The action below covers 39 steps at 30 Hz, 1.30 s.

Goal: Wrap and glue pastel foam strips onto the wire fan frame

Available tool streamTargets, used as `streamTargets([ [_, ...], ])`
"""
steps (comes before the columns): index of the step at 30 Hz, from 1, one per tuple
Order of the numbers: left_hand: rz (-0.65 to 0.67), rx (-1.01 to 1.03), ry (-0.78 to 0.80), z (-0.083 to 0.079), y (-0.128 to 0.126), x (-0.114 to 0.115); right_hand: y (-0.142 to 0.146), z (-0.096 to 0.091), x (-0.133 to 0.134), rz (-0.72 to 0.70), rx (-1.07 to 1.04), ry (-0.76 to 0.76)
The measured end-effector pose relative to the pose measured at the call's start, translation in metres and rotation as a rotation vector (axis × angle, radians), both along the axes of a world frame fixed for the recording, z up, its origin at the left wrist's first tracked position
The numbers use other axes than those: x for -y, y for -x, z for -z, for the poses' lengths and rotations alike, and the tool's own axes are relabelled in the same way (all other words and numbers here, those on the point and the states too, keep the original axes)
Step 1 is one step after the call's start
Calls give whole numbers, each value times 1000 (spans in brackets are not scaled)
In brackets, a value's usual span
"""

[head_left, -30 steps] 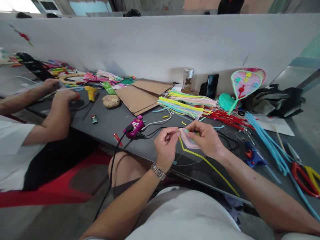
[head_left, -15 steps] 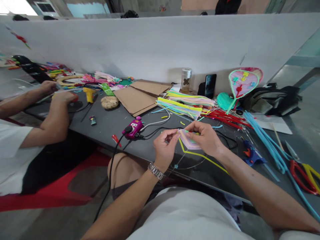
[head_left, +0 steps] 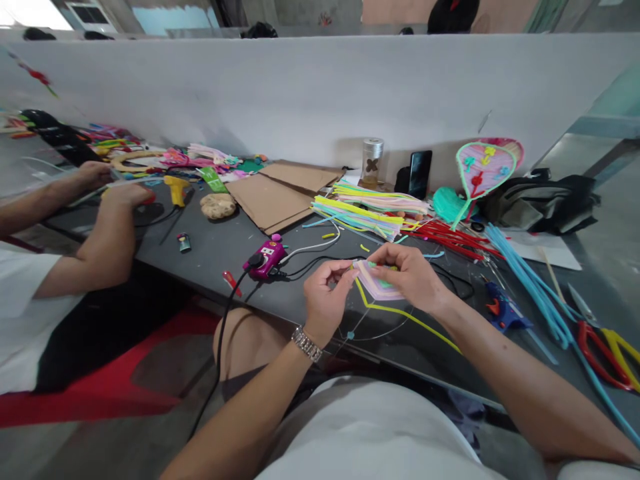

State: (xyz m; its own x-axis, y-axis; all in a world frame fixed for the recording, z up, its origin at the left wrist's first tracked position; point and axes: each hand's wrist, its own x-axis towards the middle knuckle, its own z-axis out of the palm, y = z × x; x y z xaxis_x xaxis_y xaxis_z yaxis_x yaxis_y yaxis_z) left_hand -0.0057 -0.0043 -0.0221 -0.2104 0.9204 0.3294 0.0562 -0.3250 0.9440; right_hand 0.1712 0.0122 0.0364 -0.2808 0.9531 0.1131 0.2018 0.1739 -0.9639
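Between the earlier pictures and the present one, very little is changed in the grip: the left hand [head_left: 325, 297] is lowered a little and brought slightly nearer to the body, while the right hand [head_left: 413, 277] is kept almost at the same place above the near edge of the dark grey table [head_left: 215, 247]. The free tail of the long yellow fuzzy chenille wire [head_left: 410, 317] is now seen to reach less far toward the right forearm, so it is judged that some of the yellow wire is being drawn into the work and that the winding is carried on in small steps. The small flat woven piece of pastel pink, green and lilac wire [head_left: 381, 285] is held between both hands, just above the table. It is roughly triangular and built of nested bands, and its right part is covered by the right hand, whose fingers are closed over it. The left thumb and forefinger are pinched narrowly at the left corner of the woven piece, where the yellow wire begins; from there the wire is bent down and then run to the right over the table. A thin wire loop with a small teal bead [head_left: 351, 335] is seen under the hands, a purple socket block [head_left: 267, 257] to their left, and a blue glue gun [head_left: 503, 310] to their right. Further left, another person's hands [head_left: 125, 197] are occupied at the same table.
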Motion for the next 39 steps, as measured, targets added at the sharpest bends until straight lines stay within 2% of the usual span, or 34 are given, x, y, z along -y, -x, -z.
streamTargets([
  [7, 47, 14, 58, -13, -1, -1, -6, -5, 0, -35, 18, -11],
  [14, 234, 84, 194, -27, 4, -1, -8, -6, 1, -84, 3, -7],
  [19, 280, 63, 265, -33, 7, 2, -10, -7, 1, -90, 25, 6],
  [29, 221, 10, 244, -22, 2, 2, -11, -4, -4, -120, 37, -86],
  [33, 165, 60, 217, -15, 1, -1, -22, 4, -2, -43, 61, -155],
  [35, 138, 105, 229, -12, 1, -3, -32, 12, -1, 20, 27, -112],
  [39, 144, 212, 287, -9, 0, -4, -47, 30, 2, 139, -143, 95],
])
